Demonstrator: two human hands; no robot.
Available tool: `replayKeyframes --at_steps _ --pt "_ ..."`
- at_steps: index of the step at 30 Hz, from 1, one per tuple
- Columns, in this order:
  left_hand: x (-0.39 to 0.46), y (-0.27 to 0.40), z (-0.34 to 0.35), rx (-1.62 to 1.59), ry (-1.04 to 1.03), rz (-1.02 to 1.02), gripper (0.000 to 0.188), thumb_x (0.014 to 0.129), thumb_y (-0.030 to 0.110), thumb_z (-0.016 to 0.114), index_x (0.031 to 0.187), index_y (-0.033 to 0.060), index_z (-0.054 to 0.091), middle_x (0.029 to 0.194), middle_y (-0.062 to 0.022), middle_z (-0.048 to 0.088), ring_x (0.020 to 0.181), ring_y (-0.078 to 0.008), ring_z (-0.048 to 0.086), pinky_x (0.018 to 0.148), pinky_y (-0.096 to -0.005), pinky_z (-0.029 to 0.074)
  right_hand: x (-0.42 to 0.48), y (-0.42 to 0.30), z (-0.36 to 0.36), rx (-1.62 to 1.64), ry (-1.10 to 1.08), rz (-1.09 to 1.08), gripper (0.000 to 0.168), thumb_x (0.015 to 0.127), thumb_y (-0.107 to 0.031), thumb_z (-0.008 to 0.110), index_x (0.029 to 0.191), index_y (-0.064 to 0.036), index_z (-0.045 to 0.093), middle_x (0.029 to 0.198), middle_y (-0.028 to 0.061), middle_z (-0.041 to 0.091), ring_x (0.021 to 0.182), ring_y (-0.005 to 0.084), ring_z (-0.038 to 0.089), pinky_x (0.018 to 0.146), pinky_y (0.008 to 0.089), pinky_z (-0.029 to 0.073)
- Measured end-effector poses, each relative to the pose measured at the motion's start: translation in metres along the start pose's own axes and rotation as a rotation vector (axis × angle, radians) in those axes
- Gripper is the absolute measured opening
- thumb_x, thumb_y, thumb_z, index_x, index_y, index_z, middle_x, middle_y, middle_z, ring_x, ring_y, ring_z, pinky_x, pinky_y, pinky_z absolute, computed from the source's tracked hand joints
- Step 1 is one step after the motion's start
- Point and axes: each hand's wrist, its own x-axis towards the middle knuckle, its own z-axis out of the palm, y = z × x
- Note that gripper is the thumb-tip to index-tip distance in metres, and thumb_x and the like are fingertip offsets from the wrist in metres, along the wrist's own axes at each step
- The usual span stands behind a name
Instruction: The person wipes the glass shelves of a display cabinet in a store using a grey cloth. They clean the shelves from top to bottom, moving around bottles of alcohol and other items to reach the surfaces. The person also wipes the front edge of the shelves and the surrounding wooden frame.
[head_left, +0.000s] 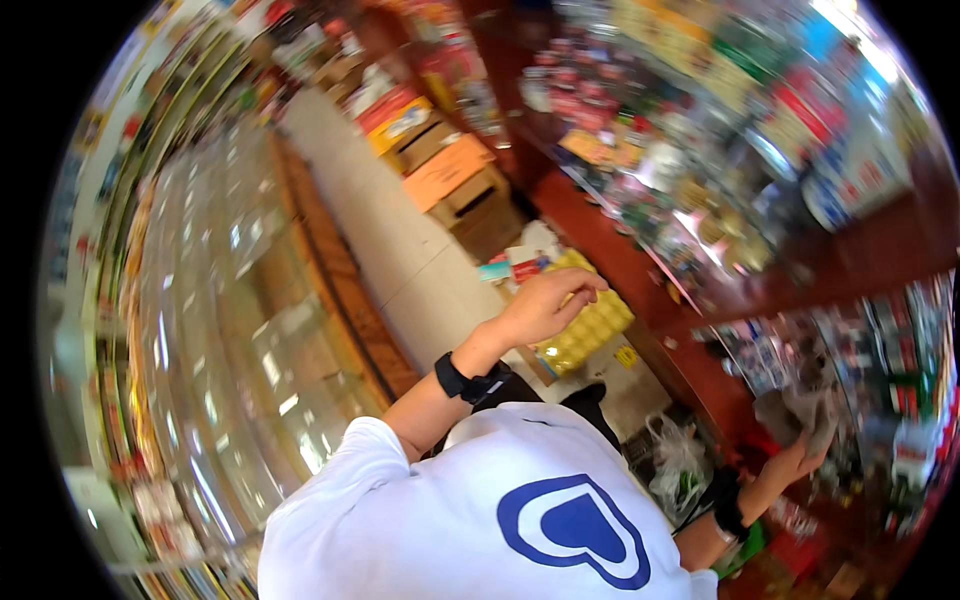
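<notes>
My left hand (551, 304), with a black band on its wrist, is held out with loosely bent fingers and nothing visible in it. Below it in the picture is a yellow egg tray (589, 330) near the floor. Over to the right, my right hand (795, 459) grips a grey, limp thing, seemingly a cloth (817, 409); blur hides its exact kind. That hand is beside dark red shelving (694, 375) with small packaged goods. A black band is on the right wrist too.
A glass display counter (255, 300) with a wooden edge runs along the left. Cardboard boxes (461, 180) line the tiled floor (375, 210) ahead. A clear plastic bag (679, 469) with green contents lies low between me and the shelving. Crowded glass shelves (675, 172) rise on the right.
</notes>
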Motion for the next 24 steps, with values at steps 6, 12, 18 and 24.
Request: replayKeyframes --at_steps 6,12,18,24 --pt "-0.129 -0.08 -0.095 -0.002 0.309 -0.233 0.016 0.093 0.004 0.05 0.105 0.0036 0.06 0.087 -0.0084 0.064 0.08 -0.0211 0.064 0.073 -0.0318 0.05 -0.076 -0.039 0.141 0.041 -0.454 0.362 0.046 0.089 -0.007 0.055 0.131 0.008 0.045 0.132 0.0175 0.049 0.122 0.0256 0.046 0.105 0.0349 0.034" --pt "-0.26 -0.134 -0.191 0.028 0.47 -0.428 0.015 0.094 0.004 0.049 0.101 0.003 0.062 0.086 -0.0097 0.065 0.079 -0.0203 0.065 0.072 -0.0301 0.052 -0.148 -0.148 0.329 0.198 -1.151 0.049 0.029 0.085 -0.002 0.057 0.113 0.002 0.059 0.102 0.0108 0.065 0.097 0.0161 0.059 0.086 0.0303 0.046" --pt "-0.355 -0.162 -0.247 -0.079 0.954 -0.614 0.013 0.091 0.003 0.05 0.098 0.0021 0.062 0.084 -0.01 0.066 0.078 -0.0193 0.065 0.072 -0.03 0.051 -0.207 -0.218 0.465 0.108 -1.632 -0.185 0.034 0.085 -0.007 0.061 0.118 0.0 0.058 0.103 0.0121 0.067 0.095 0.0208 0.063 0.086 0.0318 0.047" --pt "-0.389 -0.217 -0.262 -0.26 1.063 -0.677 0.013 0.092 0.001 0.049 0.096 0.0004 0.061 0.08 -0.008 0.064 0.076 -0.0155 0.063 0.071 -0.0273 0.05 -0.256 -0.219 0.583 0.048 -1.673 -0.196 0.034 0.086 -0.015 0.062 0.117 -0.001 0.058 0.105 0.0176 0.065 0.1 0.0281 0.062 0.086 0.0343 0.047"
